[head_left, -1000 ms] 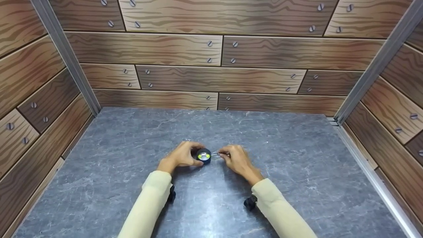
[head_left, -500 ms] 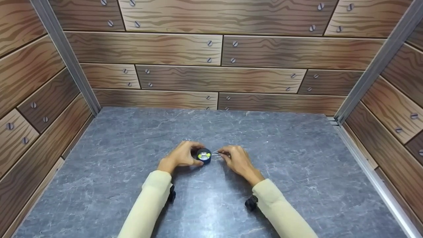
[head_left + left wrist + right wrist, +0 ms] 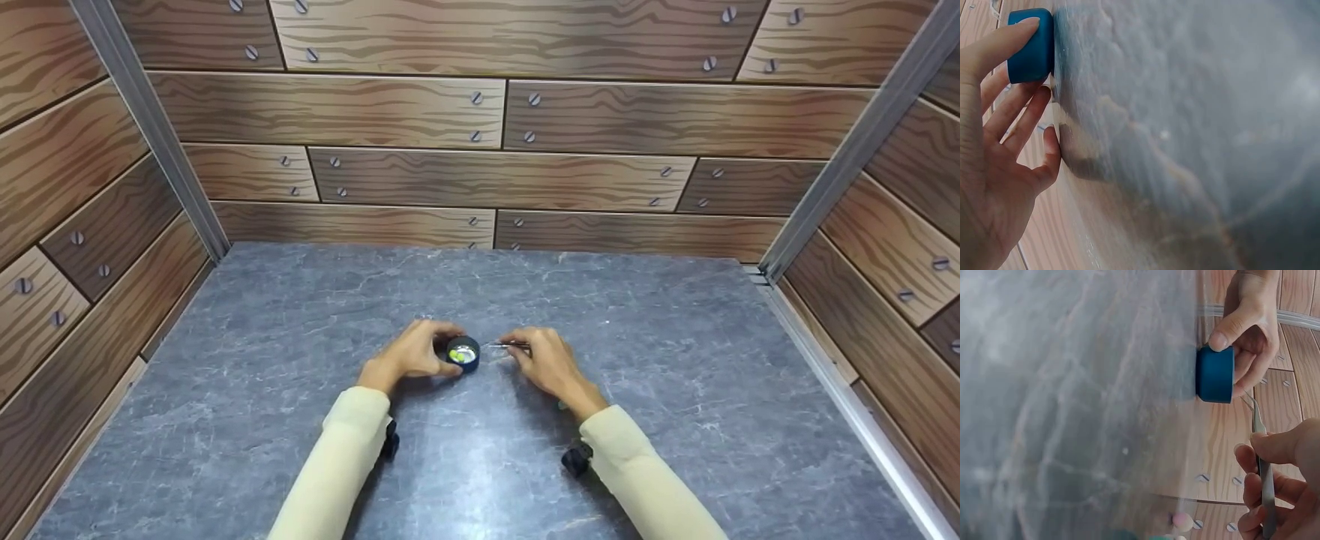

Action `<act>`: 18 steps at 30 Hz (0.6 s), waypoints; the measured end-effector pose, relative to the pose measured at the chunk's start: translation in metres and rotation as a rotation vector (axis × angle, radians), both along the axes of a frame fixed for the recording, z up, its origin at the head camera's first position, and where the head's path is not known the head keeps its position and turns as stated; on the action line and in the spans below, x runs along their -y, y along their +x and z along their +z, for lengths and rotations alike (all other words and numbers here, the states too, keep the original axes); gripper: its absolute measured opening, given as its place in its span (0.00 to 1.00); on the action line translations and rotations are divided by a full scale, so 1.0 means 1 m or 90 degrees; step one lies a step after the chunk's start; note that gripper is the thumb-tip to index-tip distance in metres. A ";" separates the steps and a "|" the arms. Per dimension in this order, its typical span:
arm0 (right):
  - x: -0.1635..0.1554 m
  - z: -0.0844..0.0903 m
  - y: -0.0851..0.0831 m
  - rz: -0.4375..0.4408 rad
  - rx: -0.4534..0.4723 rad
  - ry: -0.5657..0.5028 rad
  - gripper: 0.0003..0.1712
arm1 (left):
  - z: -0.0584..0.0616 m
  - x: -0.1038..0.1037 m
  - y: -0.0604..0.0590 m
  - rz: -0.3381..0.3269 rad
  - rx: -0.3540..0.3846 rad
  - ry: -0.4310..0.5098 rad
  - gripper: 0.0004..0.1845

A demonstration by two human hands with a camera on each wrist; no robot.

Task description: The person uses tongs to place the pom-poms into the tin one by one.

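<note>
Blue pot [image 3: 463,352] stands gripped by the left hand [image 3: 415,351]. At its three o'clock, the right hand [image 3: 546,362] pinches tweezers [image 3: 508,345]. Better to steady the pot and lower the tips slowly.

**Blue pot held at the left fingertips, tweezers pinched in the right**

The small round pot [image 3: 463,353] is dark blue, short and straight-walled, standing upright on its flat base. Its open top shows a pale inside with yellow-green and whitish bits; what they are is too small to tell. It sits at the fingertips of the left hand [image 3: 414,352], the thumb against its near wall and a finger over the far side.

The tweezers [image 3: 507,346] are thin, silvery metal, pinched between thumb and fingers of the right hand [image 3: 546,363]. They lie nearly level, tips pointing toward the pot, just beside its rim and apart from it.
</note>
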State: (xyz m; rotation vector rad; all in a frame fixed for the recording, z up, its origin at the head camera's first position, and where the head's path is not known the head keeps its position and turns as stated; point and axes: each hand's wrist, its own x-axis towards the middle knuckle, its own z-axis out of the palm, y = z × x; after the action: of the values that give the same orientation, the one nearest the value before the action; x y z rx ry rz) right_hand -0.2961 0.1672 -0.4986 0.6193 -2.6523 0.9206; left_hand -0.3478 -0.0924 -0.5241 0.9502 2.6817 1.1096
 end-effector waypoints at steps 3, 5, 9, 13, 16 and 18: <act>-0.004 0.004 -0.001 0.003 0.004 -0.009 0.10 | 0.000 0.002 0.000 0.002 0.002 0.000 0.32; -0.010 0.007 -0.002 0.004 0.005 -0.008 0.10 | 0.001 0.001 0.000 0.004 0.004 0.001 0.32; -0.022 0.011 -0.003 0.006 0.001 0.009 0.10 | 0.000 0.000 0.001 0.008 0.006 0.004 0.32; -0.035 0.011 -0.005 0.011 -0.012 0.020 0.10 | 0.000 0.000 0.002 0.008 0.007 0.004 0.31; -0.044 0.011 -0.005 0.005 -0.011 0.025 0.10 | 0.001 0.000 0.002 0.008 0.007 0.002 0.32; -0.050 0.011 -0.005 -0.002 -0.010 0.030 0.10 | 0.001 0.001 0.002 0.007 0.003 0.004 0.32</act>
State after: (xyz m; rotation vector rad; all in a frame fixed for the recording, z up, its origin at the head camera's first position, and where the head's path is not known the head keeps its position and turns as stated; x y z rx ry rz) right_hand -0.3013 0.2176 -0.4880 0.6305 -2.6672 0.8516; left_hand -0.3458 -0.0929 -0.5228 0.9335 2.6842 1.1222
